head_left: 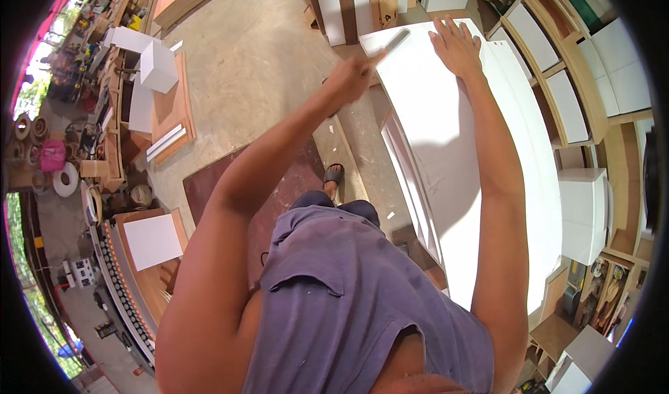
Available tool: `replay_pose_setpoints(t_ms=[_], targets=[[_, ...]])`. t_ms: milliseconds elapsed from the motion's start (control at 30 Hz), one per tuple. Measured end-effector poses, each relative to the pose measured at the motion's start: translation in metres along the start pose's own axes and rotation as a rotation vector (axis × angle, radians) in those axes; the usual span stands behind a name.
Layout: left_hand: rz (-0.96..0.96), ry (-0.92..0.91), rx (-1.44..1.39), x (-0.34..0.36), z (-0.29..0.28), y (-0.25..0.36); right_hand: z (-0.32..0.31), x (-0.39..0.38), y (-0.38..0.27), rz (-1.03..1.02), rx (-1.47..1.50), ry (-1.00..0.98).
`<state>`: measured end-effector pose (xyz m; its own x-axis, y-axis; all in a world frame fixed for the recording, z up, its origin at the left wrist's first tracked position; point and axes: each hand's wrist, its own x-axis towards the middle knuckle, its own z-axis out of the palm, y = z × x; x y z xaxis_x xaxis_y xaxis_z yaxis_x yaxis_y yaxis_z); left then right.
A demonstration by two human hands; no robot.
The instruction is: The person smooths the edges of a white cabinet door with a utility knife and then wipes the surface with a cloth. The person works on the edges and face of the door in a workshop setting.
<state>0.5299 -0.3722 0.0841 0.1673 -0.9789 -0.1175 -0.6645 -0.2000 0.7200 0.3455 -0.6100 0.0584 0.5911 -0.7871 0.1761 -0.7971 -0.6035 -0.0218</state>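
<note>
A large white panel-topped piece [446, 122] stretches along my right side, with sunlight and shadow across its top. My left hand [350, 80] is closed at its far left corner, somewhat blurred. From its fingers a thin, flat grey tool [398, 40], shaped like a file, reaches over the panel's edge; its exact kind is hard to make out. Flat on the panel's far end, fingers spread, lies my right hand [456, 49], holding nothing. Below the panel's left edge, white-edged boards [408, 178] show.
Wooden cabinets with white fronts [564, 101] line the right side. A white box [582, 206] stands close to the panel. On the left are a white block [159, 67], tape rolls [66, 178] and a roller conveyor [122, 282]. A dark red board [279, 185] lies on the floor.
</note>
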Motion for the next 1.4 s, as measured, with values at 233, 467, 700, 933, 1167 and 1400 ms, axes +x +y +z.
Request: replay_pose_setpoints(t_ms=[233,467,700,933,1167,1400], targets=[[0.195,-0.156,0.121,-0.051,0.018,-0.027,0.008,-0.001,0.005,0.023,-0.038,0.021],[0.379,0.105,-0.016,-0.022,0.025,-0.045,0.008,0.002,0.006,-0.013,0.008,0.042],[0.069,0.04,-0.19,0.049,-0.021,-0.026,0.005,0.004,0.003,-0.005,0.027,0.035],[0.25,-0.076,-0.033,-0.038,0.048,-0.033,0.015,-0.001,0.013,0.014,0.025,0.058],[0.308,-0.051,0.045,-0.065,0.064,-0.03,0.015,0.005,0.011,-0.001,0.032,0.046],[0.174,-0.111,0.148,-0.016,0.039,-0.054,0.012,0.025,0.0,0.061,0.145,0.035]])
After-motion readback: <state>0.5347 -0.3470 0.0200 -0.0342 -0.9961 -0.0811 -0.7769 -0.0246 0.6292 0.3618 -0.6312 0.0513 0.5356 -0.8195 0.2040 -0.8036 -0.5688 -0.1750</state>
